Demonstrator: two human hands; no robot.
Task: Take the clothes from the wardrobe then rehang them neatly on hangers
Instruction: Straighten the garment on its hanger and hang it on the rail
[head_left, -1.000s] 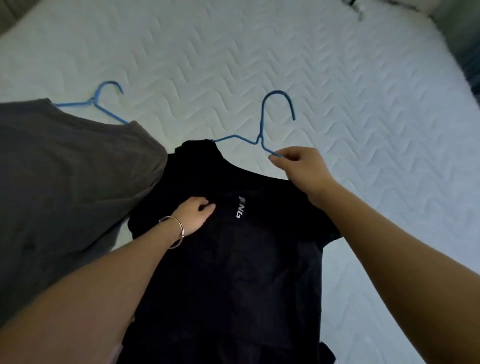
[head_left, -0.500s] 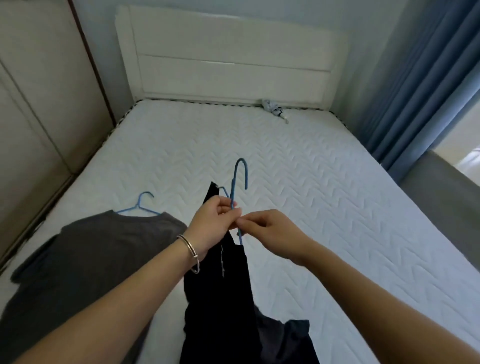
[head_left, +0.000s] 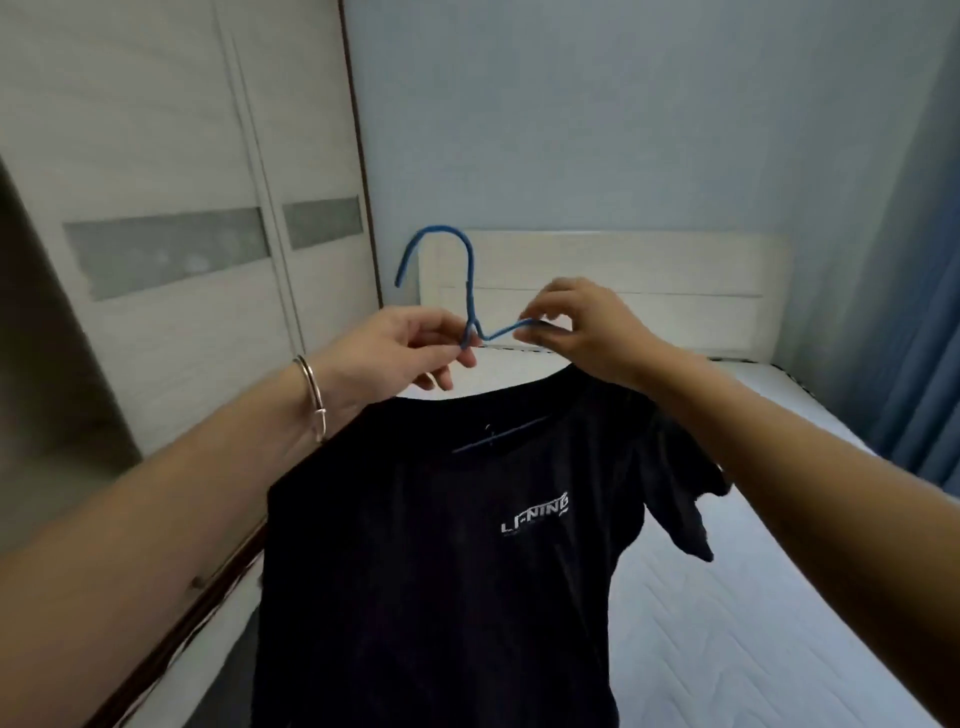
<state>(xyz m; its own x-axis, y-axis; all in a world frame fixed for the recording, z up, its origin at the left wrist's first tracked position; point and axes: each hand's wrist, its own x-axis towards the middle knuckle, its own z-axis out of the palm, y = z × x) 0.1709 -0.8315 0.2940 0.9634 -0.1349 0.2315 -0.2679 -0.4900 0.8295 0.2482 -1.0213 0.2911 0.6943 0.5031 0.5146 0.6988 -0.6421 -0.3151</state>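
Note:
A black T-shirt (head_left: 447, 571) with a small white logo hangs in the air in front of me on a blue wire hanger (head_left: 470, 291). The hook points up and left above the collar, and the hanger's lower bar shows through the neck opening. My left hand (head_left: 410, 348), with a metal bangle on the wrist, pinches the hanger's neck. At the right shoulder arm of the hanger, my right hand (head_left: 576, 327) grips the wire just above the shirt's collar. The shirt's right sleeve droops loose.
A white sliding-door wardrobe (head_left: 171, 208) stands at the left. Below and to the right lies the bed with a white quilted mattress (head_left: 753, 597) and a white headboard (head_left: 649, 280). Blue curtains (head_left: 924, 312) hang at the far right.
The shirt and hanger have been lifted off the mattress and now hang upright facing me. My view has risen from the bed to the wall. The grey shirt is out of view.

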